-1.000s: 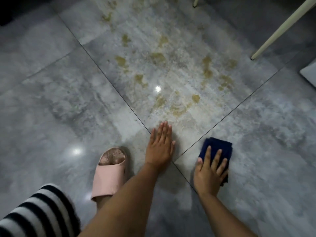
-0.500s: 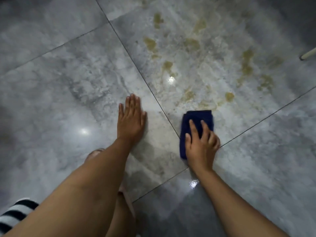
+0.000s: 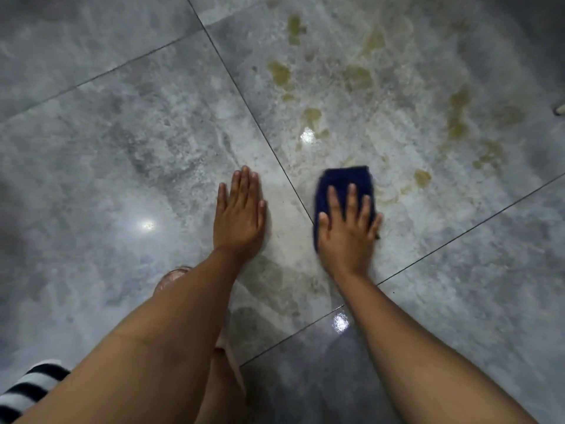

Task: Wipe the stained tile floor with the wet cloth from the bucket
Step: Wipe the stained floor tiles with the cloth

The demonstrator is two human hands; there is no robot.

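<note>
right hand [image 3: 347, 237] shoved cloth [image 3: 345, 179] forward, off near tile, over grout line [image 3: 458, 238], onto stained tile. cloth front edge now right up at nearest stains [image 3: 422, 178], was well short a sec ago. fingers spread wider on it than half a sec back. left hand [image 3: 240, 218] moved too: was straddling grout by crossing, now flat on tile left of cloth hand. slipper [image 3: 171, 275] behind left hand mostly hidden under forearm now. chair leg [image 3: 560, 110] nearly gone, just tip far right.

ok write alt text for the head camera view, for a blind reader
A person's right hand presses a dark blue cloth flat on a grey tile floor, at the near edge of yellow-brown stains. The left hand rests flat on the floor beside it.
</note>
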